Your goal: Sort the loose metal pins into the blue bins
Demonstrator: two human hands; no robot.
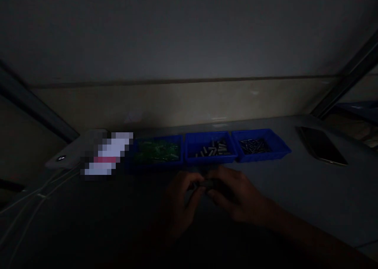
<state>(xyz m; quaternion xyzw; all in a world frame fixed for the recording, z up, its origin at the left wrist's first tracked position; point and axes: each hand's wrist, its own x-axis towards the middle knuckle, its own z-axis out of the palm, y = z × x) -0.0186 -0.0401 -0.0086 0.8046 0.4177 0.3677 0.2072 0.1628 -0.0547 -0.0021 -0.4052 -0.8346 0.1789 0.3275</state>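
In dim light, my left hand (178, 200) and my right hand (240, 194) meet in front of the blue bins. Between their fingertips is a small dark cylindrical piece (208, 183), pinched from both sides; its details are lost in the dark. Just beyond my hands, the middle blue bin (211, 160) holds short grey cylinders (219, 147). To its right, another blue bin (262, 156) contains thin metal pins (255, 146). Green translucent pieces (158, 150) fill the left blue bin (156, 166).
A dark phone (323, 146) lies on the table's right side. At the left are a blurred-out bright object (109, 154), a pale box-like device (66, 153) and white cables (41, 196). Behind the bins runs a wall (189, 103), with slanting metal posts (348, 80) at the sides.
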